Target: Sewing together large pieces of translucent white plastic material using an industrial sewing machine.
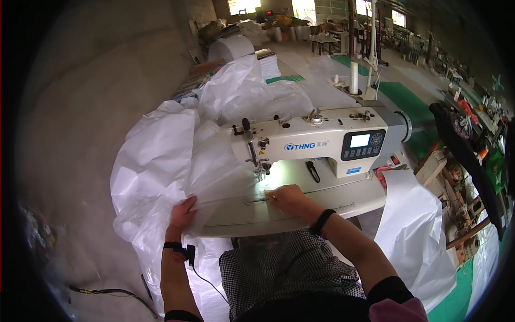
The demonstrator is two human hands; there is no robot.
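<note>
A white sewing machine [306,140] stands on a pale worktable [343,196], its lamp lighting the bed under the needle area. On the left, a translucent white plastic sheet [214,166] reaches to the machine's needle end. My left hand [183,213] is closed on the sheet's near edge, at the table's left end. Just right of and nearer than the needle, my right hand [289,198] is closed low over the tabletop. A thin dark line shows beside its fingertips; what the fingers hold is too small to tell. Small black thread snips [313,172] lie behind this hand.
More white sheeting [155,145] is heaped left of and behind the machine. A white sheet [413,236] hangs off the table's right side, near red-handled scissors [382,174]. A thread cone [353,78] stands behind the machine. A cluttered rack [477,129] is at right.
</note>
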